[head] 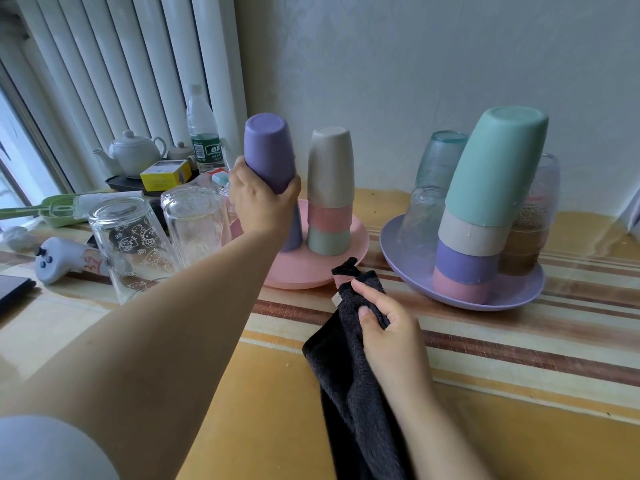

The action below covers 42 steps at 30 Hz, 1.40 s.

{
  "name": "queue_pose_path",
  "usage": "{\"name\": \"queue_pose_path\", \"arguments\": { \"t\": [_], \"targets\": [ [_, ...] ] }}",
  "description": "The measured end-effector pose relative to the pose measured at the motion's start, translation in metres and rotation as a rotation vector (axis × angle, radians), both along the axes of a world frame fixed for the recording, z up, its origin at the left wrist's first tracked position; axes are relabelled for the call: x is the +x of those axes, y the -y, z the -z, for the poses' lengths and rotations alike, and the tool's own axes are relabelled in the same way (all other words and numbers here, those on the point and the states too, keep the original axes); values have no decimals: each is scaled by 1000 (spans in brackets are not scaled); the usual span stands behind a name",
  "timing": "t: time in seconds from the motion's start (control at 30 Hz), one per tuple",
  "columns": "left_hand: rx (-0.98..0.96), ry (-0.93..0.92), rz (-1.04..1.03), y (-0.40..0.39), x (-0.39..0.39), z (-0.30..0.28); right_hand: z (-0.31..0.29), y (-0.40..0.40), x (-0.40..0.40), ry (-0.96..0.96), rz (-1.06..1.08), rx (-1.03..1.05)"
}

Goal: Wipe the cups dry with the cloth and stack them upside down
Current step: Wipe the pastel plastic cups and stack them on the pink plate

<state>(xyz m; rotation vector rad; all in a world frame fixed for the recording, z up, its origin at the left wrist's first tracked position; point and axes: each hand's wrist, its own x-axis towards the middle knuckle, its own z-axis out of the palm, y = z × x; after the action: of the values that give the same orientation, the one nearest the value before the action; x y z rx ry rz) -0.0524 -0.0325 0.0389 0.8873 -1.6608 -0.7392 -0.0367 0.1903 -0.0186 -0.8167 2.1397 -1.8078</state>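
My left hand [260, 199] grips an upside-down purple cup [268, 154] whose rim stands on the pink plate [353, 252]. Beside it on that plate stands an inverted stack with a beige cup [330, 166] on top, over a pink and a green one. My right hand [388, 327] holds a black cloth [353, 386] over the table's front. On the purple plate [519, 299] at the right leans an upside-down stack topped by a teal cup [495, 168], wet with droplets, with glasses [438, 161] around it.
Two upturned clear glasses [128, 237] stand left of the pink plate. Behind them are a water bottle [202, 133], a white teapot [133, 152], a yellow box [164, 174] and a white controller [57, 259]. A radiator lines the back left wall.
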Motion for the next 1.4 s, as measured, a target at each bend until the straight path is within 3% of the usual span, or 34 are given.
{"name": "queue_pose_path", "arguments": {
  "t": [0.3, 0.5, 0.7, 0.83, 0.93, 1.1, 1.23, 1.4],
  "targets": [
    [35, -158, 36, -29, 26, -49, -1, -1, 0, -3, -6, -7],
    [253, -143, 373, -89, 81, -34, -5, -2, 0, -37, 35, -68],
    [528, -139, 589, -132, 112, 14, -24, -9, 5, -97, 196, -311],
    [434, -51, 677, -143, 109, 29, -29, -3, 26, -173, 41, -332],
    [351, 52, 827, -142, 112, 32, -30, -2, 26, -185, 54, -303],
    [369, 79, 1096, -143, 119, 33, -41, -20, 3, 25, 134, -312],
    [540, -79, 1156, -139, 120, 31, -39, -25, 4, 236, 74, -355],
    [750, -270, 1178, -123, 121, 28, -29, -11, 29, 307, -179, -292]
  ]
}}
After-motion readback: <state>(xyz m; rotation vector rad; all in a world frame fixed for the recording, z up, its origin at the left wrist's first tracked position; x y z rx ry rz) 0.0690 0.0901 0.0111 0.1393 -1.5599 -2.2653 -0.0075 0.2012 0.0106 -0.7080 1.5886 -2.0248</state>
